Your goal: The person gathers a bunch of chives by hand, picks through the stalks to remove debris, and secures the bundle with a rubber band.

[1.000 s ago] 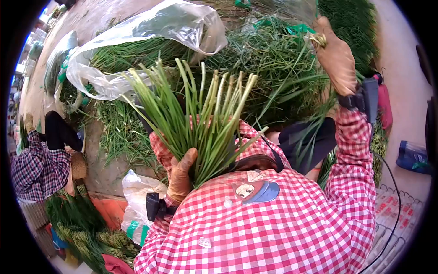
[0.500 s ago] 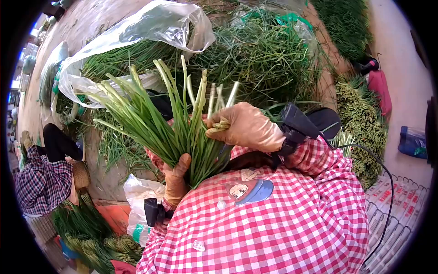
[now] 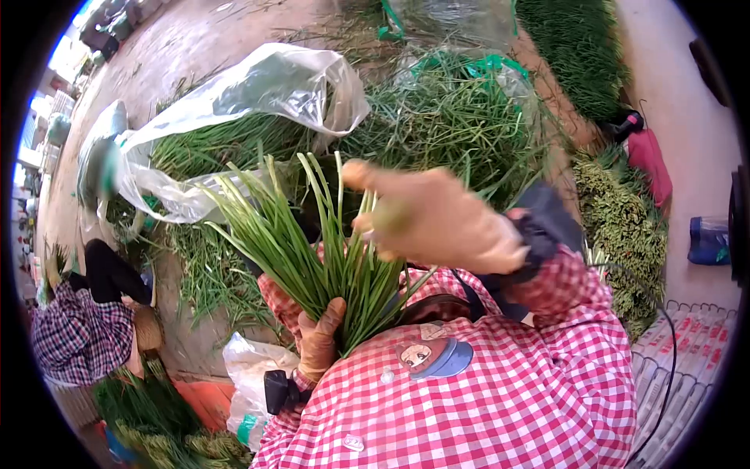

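My left hand, gloved in tan, is closed around the lower part of a bunch of chive-like green stalks. The bunch fans upward in front of my chest, with pale ends at the top. To its right is my right hand, also gloved and blurred by motion. One finger or the thumb stretches left, apart from the fingers below. A small greenish blur shows against this hand; I cannot make out what it is.
Loose green stalks lie heaped ahead, beside a clear plastic bag. Stacked bundles stand at the right, near a metal rack. At the left sits another person in a checked shirt. A white bag lies by my left arm.
My right hand has gone from pinching short stalk ends beside the bunch to spread, blurred fingers. The view has shifted a little; my left hand still grips the bunch.
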`<state>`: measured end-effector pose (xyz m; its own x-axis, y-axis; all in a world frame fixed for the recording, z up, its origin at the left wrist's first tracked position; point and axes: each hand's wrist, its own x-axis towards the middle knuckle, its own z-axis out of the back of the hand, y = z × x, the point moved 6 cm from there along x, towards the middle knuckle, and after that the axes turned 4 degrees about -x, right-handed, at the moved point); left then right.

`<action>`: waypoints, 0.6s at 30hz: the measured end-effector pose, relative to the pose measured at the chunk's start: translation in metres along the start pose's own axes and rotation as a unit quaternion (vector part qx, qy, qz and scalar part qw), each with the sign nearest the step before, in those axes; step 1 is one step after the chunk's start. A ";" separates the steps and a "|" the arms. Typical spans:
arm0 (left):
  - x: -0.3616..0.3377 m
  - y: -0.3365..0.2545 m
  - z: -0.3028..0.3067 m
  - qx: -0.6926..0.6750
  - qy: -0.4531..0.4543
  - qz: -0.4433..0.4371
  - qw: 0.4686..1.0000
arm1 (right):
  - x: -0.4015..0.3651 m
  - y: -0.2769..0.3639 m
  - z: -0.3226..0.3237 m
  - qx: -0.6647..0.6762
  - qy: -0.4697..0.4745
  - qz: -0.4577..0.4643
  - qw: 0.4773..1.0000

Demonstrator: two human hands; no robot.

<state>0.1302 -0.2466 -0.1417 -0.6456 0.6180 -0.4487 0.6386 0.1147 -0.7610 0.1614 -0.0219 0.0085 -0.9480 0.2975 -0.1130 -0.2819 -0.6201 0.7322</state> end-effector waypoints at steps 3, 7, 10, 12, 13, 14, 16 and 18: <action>-0.007 -0.010 -0.012 0.161 0.048 -0.044 0.985 | 0.014 -0.015 -0.031 0.149 0.125 -0.122 0.973; -0.008 -0.016 -0.015 0.124 0.035 -0.085 0.988 | 0.031 -0.027 -0.024 0.039 -0.058 0.055 0.996; -0.006 -0.007 -0.011 0.022 0.010 -0.008 1.000 | 0.039 -0.046 0.045 -0.182 -0.239 0.031 0.953; -0.003 -0.002 0.001 0.012 0.002 -0.033 0.999 | 0.028 -0.059 0.097 -0.269 -0.412 0.143 0.859; -0.002 0.005 0.013 0.024 -0.010 -0.021 0.999 | 0.026 -0.066 0.112 -0.345 -0.361 0.012 0.866; 0.000 0.013 0.028 0.036 -0.021 -0.010 0.999 | 0.024 -0.071 0.124 -0.414 -0.302 -0.119 0.851; -0.001 0.012 0.025 0.043 -0.032 0.010 0.999 | 0.007 -0.060 0.088 -0.514 -0.231 -0.069 0.823; 0.000 -0.005 -0.005 0.022 -0.025 0.000 0.999 | -0.007 -0.055 0.033 -0.477 -0.073 0.005 0.876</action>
<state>0.1293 -0.2435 -0.1354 -0.6660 0.5779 -0.4717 0.6211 0.0795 -0.7797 0.1885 0.0338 -0.0090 -0.9417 0.3353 0.0280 -0.3351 -0.9269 -0.1688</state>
